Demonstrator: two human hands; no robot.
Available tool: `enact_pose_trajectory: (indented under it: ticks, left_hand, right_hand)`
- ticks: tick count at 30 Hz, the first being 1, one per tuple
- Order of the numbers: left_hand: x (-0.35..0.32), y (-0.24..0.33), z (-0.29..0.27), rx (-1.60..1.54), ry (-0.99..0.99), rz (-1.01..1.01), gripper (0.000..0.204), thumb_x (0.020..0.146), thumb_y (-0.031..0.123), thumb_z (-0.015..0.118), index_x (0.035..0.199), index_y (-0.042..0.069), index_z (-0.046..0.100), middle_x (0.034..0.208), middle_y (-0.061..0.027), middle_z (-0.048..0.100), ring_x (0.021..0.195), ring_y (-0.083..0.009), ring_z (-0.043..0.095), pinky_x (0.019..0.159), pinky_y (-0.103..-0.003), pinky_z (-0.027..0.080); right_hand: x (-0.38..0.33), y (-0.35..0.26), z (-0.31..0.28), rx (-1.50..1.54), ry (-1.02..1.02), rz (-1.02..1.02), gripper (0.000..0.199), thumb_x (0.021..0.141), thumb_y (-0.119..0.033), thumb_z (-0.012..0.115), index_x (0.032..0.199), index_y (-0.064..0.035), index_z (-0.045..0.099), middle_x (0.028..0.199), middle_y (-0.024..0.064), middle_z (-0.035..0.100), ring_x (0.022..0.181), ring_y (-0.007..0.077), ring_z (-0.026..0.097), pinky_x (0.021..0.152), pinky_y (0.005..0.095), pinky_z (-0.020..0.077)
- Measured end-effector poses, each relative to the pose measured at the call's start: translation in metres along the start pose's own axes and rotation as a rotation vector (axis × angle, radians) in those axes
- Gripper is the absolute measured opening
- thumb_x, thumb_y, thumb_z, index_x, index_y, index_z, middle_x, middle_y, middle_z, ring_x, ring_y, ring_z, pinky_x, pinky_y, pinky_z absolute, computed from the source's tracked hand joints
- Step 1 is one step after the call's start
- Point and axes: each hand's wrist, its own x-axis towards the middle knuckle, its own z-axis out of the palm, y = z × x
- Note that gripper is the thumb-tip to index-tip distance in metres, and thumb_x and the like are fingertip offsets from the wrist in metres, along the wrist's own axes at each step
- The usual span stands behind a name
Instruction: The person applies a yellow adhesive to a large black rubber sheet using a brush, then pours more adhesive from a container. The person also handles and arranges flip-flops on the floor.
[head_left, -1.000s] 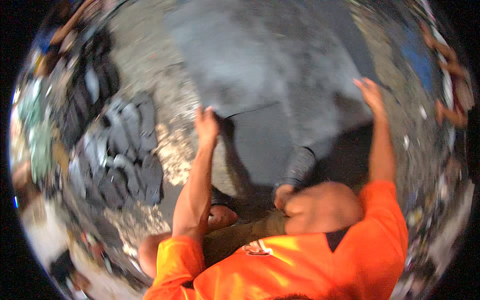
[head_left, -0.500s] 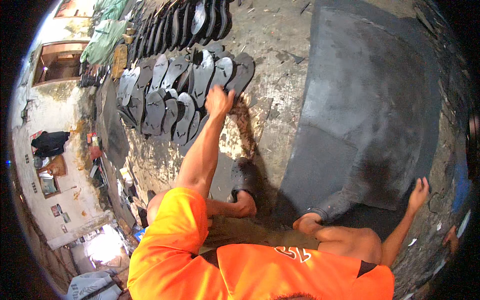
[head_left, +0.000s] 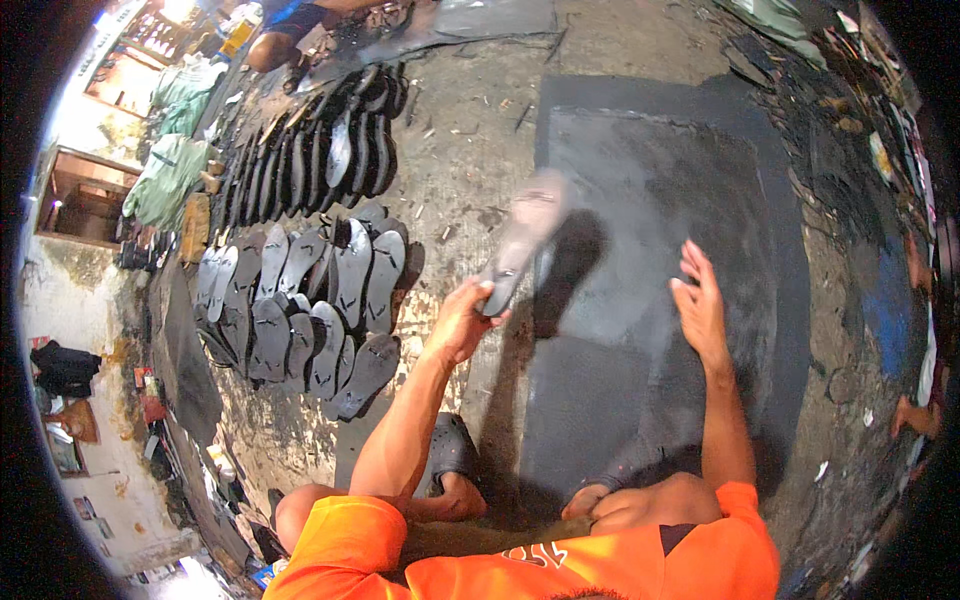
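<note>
A grey sandal sole (head_left: 524, 236) is pinched by its narrow end in my left hand (head_left: 464, 318). Its far end is smeared by motion and hangs in the air over the left edge of the large dark rubber sheet (head_left: 610, 390). Over the sheet's right part my right hand (head_left: 702, 308) is raised with its fingers stretched out and nothing in them. To the left of my left hand lies a pile of grey sandal soles (head_left: 325, 340) with small slots. One sole (head_left: 366, 378) rests at the pile's near right edge.
Beyond the pile, rows of black soles (head_left: 310, 165) stand on edge. Green cloth (head_left: 172, 180) lies at the far left. Another person's bent leg (head_left: 278, 48) shows at the top. My feet in dark clogs (head_left: 452, 450) are close below, and scraps lie along the right side.
My left hand has left the pile and moved right with a sole in it. My right hand has come up from the lower right to above the sheet. The view has shifted.
</note>
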Motion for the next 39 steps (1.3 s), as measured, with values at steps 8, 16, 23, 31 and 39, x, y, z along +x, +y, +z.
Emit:
enact_pose_trajectory:
  ticks: [8, 16, 23, 31, 39]
  left_hand:
    - [0.019, 0.005, 0.043, 0.249, -0.484, -0.199, 0.061, 0.093, 0.052, 0.045, 0.129, 0.003, 0.053, 0.117, -0.0067, 0.062, 0.085, -0.0141, 0.059, 0.075, -0.032, 0.049]
    - [0.044, -0.038, 0.05, 0.302, -0.152, 0.002, 0.041, 0.092, 0.019, 0.064, 0.125, 0.0, 0.05, 0.113, -0.01, 0.059, 0.102, -0.0198, 0.06, 0.079, -0.035, 0.056]
    - [0.051, -0.107, 0.0, 0.621, 0.028, 0.046, 0.025, 0.084, 0.016, 0.074, 0.104, 0.002, 0.067, 0.083, 0.0015, 0.062, 0.074, -0.0073, 0.056, 0.065, -0.021, 0.046]
    - [0.06, -0.116, 0.003, 0.813, 0.076, 0.182, 0.03, 0.081, 0.021, 0.077, 0.101, 0.001, 0.068, 0.081, 0.0002, 0.064, 0.072, -0.0085, 0.055, 0.068, -0.023, 0.046]
    - [0.063, -0.117, 0.002, 1.285, 0.025, 0.469, 0.029, 0.083, 0.021, 0.071, 0.105, 0.004, 0.065, 0.101, -0.0137, 0.064, 0.086, -0.0257, 0.061, 0.081, -0.037, 0.049]
  right_hand:
    - [0.009, -0.039, -0.036, -0.11, -0.473, 0.012, 0.042, 0.083, -0.019, 0.07, 0.121, -0.0036, 0.059, 0.121, 0.0122, 0.061, 0.119, 0.0229, 0.053, 0.098, 0.0367, 0.0457]
    - [-0.028, 0.019, -0.018, 0.414, -0.211, 0.372, 0.05, 0.092, -0.013, 0.059, 0.135, -0.0004, 0.037, 0.129, 0.0144, 0.044, 0.108, 0.0228, 0.054, 0.072, 0.036, 0.0604]
    - [-0.051, 0.076, 0.019, 0.351, -0.235, 0.468, 0.041, 0.093, -0.01, 0.056, 0.132, -0.0071, 0.041, 0.123, 0.012, 0.05, 0.11, 0.0199, 0.054, 0.076, 0.0371, 0.0588]
    - [-0.049, 0.098, 0.021, 0.167, -0.162, 0.407, 0.038, 0.087, -0.012, 0.064, 0.123, -0.0113, 0.052, 0.12, 0.0143, 0.054, 0.108, 0.0249, 0.056, 0.08, 0.0398, 0.0557]
    - [-0.035, 0.117, 0.012, -0.507, -0.077, 0.027, 0.045, 0.076, -0.021, 0.077, 0.115, -0.0086, 0.058, 0.109, 0.0184, 0.057, 0.106, 0.035, 0.053, 0.091, 0.0427, 0.0434]
